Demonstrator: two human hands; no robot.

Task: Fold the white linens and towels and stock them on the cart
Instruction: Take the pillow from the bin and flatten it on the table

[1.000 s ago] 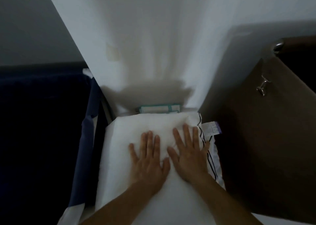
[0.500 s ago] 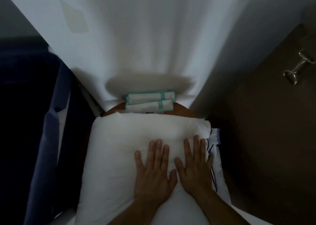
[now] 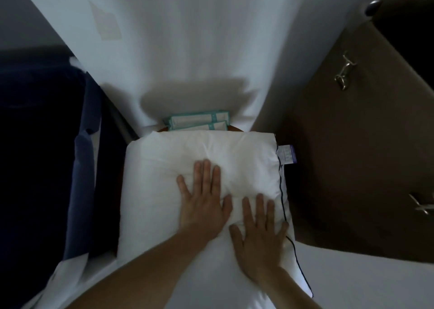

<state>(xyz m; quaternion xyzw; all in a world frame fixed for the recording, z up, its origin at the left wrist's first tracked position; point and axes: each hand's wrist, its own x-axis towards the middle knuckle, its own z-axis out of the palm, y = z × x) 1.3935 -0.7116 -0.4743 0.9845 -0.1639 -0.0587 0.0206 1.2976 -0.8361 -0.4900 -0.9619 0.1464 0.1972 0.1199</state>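
White linen (image 3: 178,167), folded into a plump pad, lies in the head view on what we take for the cart, hidden beneath, just before two teal boxes (image 3: 197,123). Our left hand (image 3: 202,205) and right hand (image 3: 258,236) press flat on it, fingers straight and spread, gripping nothing. We judge this the settling step; next calls for squaring its edges.

The pillow (image 3: 199,158) lies in the middle with both hands flat on top. The left hand (image 3: 202,205) is farther forward, and the right hand (image 3: 258,236) is nearer, by the pillow's right edge. Two stacked boxes (image 3: 197,123) sit just behind the pillow, against the wall (image 3: 187,38). A label (image 3: 287,154) sticks out at the pillow's far right corner. A cloth bag (image 3: 35,144) hangs to the left, and a cabinet door (image 3: 352,167) stands to the right.
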